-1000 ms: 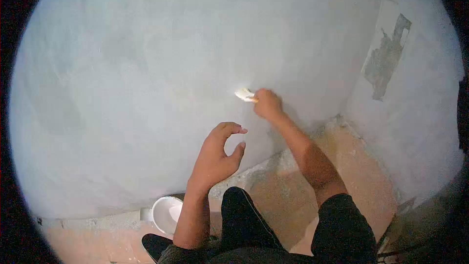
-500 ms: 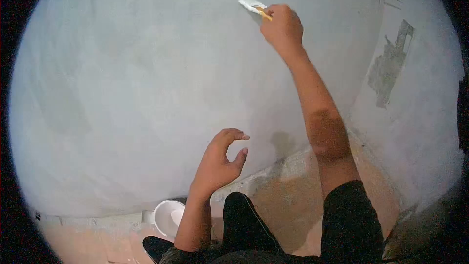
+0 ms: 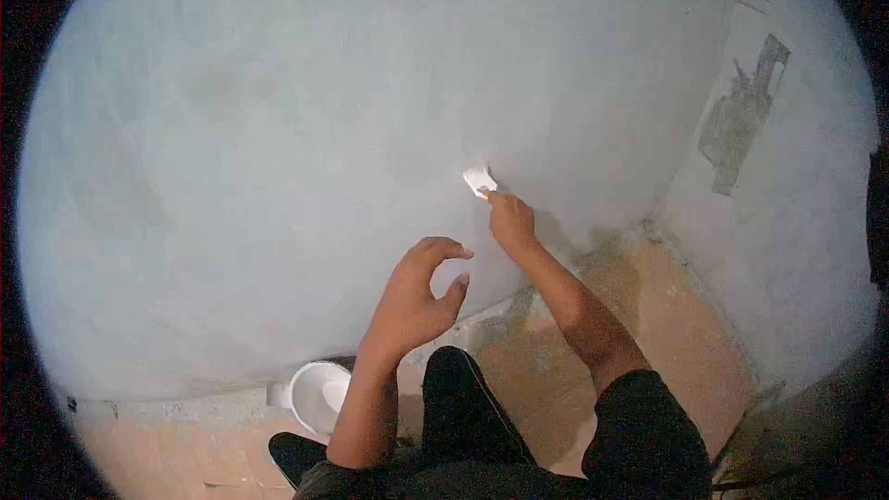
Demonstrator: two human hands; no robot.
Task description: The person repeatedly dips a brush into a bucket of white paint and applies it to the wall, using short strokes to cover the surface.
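A brush [image 3: 479, 180] with white bristles and a short yellowish handle lies against the pale wall [image 3: 306, 111], right of the view's centre. My right hand [image 3: 512, 222] is closed round its handle, with the bristles pointing up and to the left. Lower and to the left, my left hand [image 3: 422, 296] is held in front of the wall, thumb and fingers curved apart with nothing between them. Below it, partly hidden by my left forearm, is a white bucket [image 3: 319, 396] with something white inside.
An adjoining wall [image 3: 787, 250] on the right carries a rough grey patch [image 3: 744, 120]. The orange-brown floor [image 3: 546, 380] meets both walls along a rough edge. My dark-clothed knee [image 3: 454, 389] shows at the bottom centre.
My right hand has come down the wall with the brush, from near the top to about mid-height. My left hand has hardly moved.
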